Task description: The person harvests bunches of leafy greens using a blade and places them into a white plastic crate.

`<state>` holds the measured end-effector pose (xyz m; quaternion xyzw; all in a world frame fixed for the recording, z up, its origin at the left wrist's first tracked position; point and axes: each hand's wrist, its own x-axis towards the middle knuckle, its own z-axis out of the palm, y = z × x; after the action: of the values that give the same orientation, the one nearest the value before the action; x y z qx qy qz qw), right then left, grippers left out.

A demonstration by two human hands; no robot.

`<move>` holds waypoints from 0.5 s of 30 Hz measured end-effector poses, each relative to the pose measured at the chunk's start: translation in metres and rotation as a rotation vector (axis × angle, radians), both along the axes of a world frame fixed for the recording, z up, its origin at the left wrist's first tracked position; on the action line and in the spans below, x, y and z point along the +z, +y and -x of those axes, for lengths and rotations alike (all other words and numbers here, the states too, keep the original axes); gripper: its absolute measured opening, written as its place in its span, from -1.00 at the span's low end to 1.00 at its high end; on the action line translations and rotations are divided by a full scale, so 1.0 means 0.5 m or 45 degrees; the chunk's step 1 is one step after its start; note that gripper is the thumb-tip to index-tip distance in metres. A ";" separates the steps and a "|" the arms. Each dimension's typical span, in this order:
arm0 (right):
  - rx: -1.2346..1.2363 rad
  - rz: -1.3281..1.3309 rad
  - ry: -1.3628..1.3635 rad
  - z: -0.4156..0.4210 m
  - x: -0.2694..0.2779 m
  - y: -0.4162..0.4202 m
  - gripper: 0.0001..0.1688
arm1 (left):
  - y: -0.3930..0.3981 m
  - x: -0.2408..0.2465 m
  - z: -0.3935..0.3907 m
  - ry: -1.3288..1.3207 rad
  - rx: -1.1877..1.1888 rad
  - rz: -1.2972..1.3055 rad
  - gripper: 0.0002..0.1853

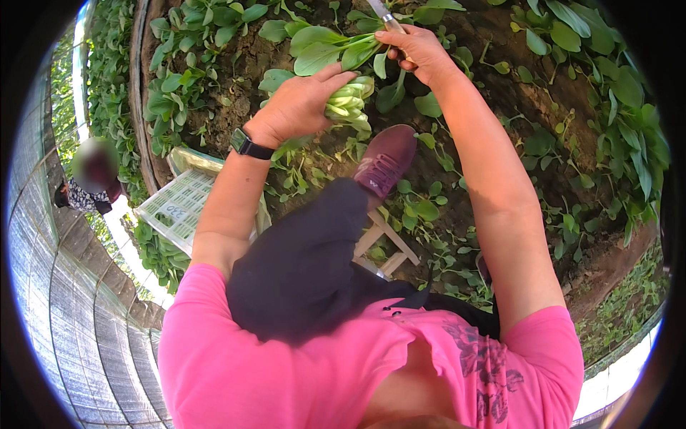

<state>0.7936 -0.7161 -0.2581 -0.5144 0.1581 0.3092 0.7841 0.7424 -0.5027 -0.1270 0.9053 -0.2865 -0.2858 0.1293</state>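
My left hand, with a dark watch on its wrist, is closed around a bunch of leafy greens whose pale, trimmed stem ends point right. In my right hand is a knife with a light handle; its blade points up past the picture's top edge. The thumb and fingers of that hand also pinch the stem of a leafy green plant, whose broad leaves spread to the left just above the bunch. Part of the knife handle is hidden by my fingers.
A white plastic crate stands beside my left arm. My maroon shoe is on the soil, near a wooden stool frame. Leafy plants grow around. A wooden bed edge runs at left; beyond it is another person.
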 end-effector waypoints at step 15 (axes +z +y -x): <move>0.242 -0.099 -0.141 0.109 0.119 -0.067 -0.72 | 0.061 -0.095 -0.003 1.342 1.194 1.159 -0.56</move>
<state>0.7389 -0.7498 -0.1986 -0.5126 0.0529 0.3591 0.7781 0.7439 -0.4722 -0.1743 0.5379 0.1300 -0.4446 0.7044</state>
